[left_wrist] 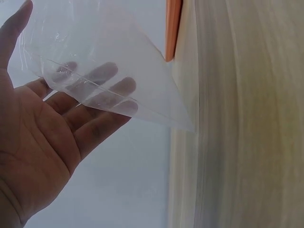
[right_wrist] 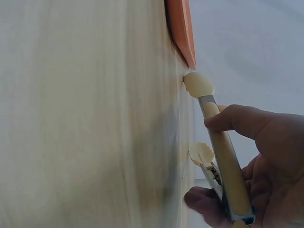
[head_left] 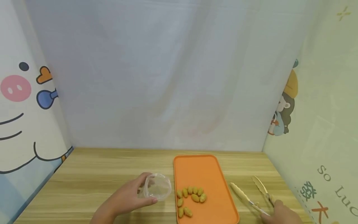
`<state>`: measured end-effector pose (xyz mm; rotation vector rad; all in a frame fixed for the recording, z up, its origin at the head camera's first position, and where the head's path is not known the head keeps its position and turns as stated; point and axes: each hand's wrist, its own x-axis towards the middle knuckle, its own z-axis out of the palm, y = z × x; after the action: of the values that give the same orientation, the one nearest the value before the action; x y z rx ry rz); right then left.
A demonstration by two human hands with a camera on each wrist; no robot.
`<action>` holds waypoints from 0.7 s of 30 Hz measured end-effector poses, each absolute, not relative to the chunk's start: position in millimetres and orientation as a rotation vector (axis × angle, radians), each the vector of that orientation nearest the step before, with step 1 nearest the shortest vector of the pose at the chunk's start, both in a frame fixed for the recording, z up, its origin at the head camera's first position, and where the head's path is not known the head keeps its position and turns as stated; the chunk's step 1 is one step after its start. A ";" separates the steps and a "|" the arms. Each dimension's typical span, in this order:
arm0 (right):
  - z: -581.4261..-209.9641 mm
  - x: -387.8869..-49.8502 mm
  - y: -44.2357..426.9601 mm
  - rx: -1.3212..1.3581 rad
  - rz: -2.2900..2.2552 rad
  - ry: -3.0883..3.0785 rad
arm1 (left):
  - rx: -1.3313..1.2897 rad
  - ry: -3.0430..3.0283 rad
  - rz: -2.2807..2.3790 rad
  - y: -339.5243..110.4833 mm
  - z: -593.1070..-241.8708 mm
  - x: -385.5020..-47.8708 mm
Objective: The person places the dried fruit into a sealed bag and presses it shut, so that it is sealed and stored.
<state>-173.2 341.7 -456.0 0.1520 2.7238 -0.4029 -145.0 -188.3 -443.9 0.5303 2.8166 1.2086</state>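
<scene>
My left hand [head_left: 127, 196] is curled round a clear plastic cup [head_left: 158, 187], left of the orange tray [head_left: 207, 174]; in the left wrist view the fingers of the hand [left_wrist: 52, 128] show through the clear plastic [left_wrist: 109, 61]. At the right, my right hand [head_left: 282, 214] grips metal tongs [head_left: 246, 197] with cream tips spread apart. The right wrist view has the hand [right_wrist: 266, 156] with thumb and fingers on the arms of the tongs [right_wrist: 225, 166]. Several yellow-brown oval pieces [head_left: 195, 198] lie on the lower left part of the tray.
The wooden table [head_left: 112, 165] runs back to a pale curtain [head_left: 156, 77]. Printed sheets stand at both sides, with a cartoon pig on the left one [head_left: 28, 124] and lettering on the right one [head_left: 316, 140]. The tray's raised rim lies between the hands.
</scene>
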 end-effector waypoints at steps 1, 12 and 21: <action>-454.0 -173.5 341.6 0.163 -0.416 2.715 | 0.534 2.810 1.214 -188.5 -444.1 -145.3; -452.4 -179.7 346.9 0.140 -0.322 2.746 | 0.561 2.785 1.239 -187.9 -446.3 -147.3; -429.6 -185.1 345.9 0.136 -0.348 2.853 | 0.539 2.830 1.207 -186.1 -448.2 -147.9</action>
<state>-185.1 345.9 -429.6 0.1360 2.8529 -0.3479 -147.9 -186.1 -448.2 0.5391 2.8300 1.2069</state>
